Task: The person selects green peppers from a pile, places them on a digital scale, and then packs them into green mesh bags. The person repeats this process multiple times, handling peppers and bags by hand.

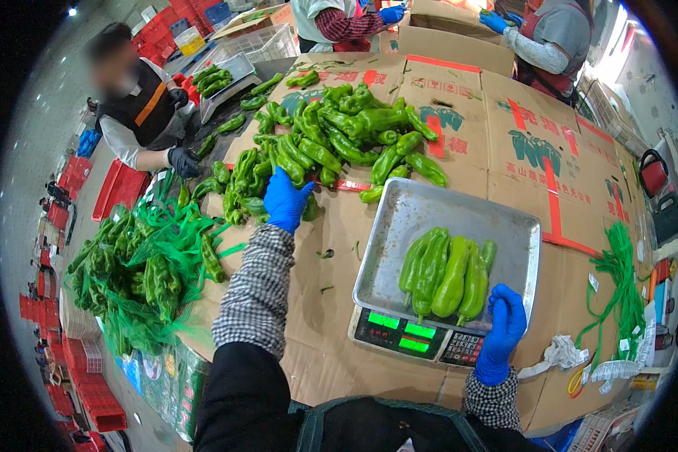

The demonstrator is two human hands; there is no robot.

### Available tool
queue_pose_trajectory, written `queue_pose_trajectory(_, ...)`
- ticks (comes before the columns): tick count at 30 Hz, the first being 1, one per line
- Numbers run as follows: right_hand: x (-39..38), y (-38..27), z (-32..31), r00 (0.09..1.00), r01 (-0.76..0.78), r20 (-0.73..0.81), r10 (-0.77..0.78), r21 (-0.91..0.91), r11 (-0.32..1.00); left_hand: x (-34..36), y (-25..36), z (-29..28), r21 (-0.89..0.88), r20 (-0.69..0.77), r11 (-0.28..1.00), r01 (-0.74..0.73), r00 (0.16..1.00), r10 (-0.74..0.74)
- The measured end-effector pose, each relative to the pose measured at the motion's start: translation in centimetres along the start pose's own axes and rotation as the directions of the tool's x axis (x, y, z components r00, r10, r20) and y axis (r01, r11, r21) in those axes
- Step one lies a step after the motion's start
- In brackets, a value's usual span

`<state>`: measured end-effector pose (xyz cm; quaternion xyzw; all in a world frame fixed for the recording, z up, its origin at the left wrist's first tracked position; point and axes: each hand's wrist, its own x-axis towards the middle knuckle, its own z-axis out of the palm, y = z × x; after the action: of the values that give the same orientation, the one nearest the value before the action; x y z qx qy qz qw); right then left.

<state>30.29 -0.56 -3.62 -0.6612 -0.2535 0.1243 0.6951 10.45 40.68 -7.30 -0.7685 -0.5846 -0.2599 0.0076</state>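
Observation:
My left hand, in a blue glove, reaches to the near edge of a heap of long green peppers. Its thumb stands apart from the fingers, and no pepper shows in its grasp. At the tray's near right corner, my right hand, also blue-gloved, has its fingers curled in with nothing visible in them. Several green peppers lie side by side in the metal tray of a digital scale. Green digits glow on the scale's display.
Green net bags of peppers sit at the left. Green net strips, crumpled white paper and orange-handled scissors lie at the right. Cardboard covers the table. A co-worker's dark-gloved hand is at the left; others work at the far side.

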Motion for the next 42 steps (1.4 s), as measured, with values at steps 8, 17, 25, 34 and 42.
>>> queue_pose_trajectory(8,-0.2,-0.3,-0.3,0.999,0.032,0.022,-0.031,-0.055,0.998,-2.1,-3.3,-2.5,-0.860,0.507,-0.133,0.492,0.854,-0.120)
queue_pose_trajectory(17,0.1,-0.6,0.6,0.989,0.146,0.029,-0.143,-0.126,0.981,-12.0,2.7,-12.2,-0.643,0.618,-0.438,0.628,0.764,0.188)
queue_pose_trajectory(25,0.2,-0.3,0.5,0.975,0.222,0.038,-0.221,-0.055,0.973,-18.0,14.3,-16.4,-0.875,0.465,-0.036,0.483,0.859,0.214)
queue_pose_trajectory(34,0.0,-1.0,-0.1,0.951,0.303,0.095,-0.295,-0.090,0.949,-19.4,15.3,-15.3,-0.864,0.499,0.037,0.502,0.847,0.183)
queue_pose_trajectory(42,-0.1,-0.7,-0.2,0.962,0.260,0.108,-0.251,-0.076,0.963,-20.5,15.0,-13.3,-0.856,0.509,0.278,0.435,0.799,0.320)
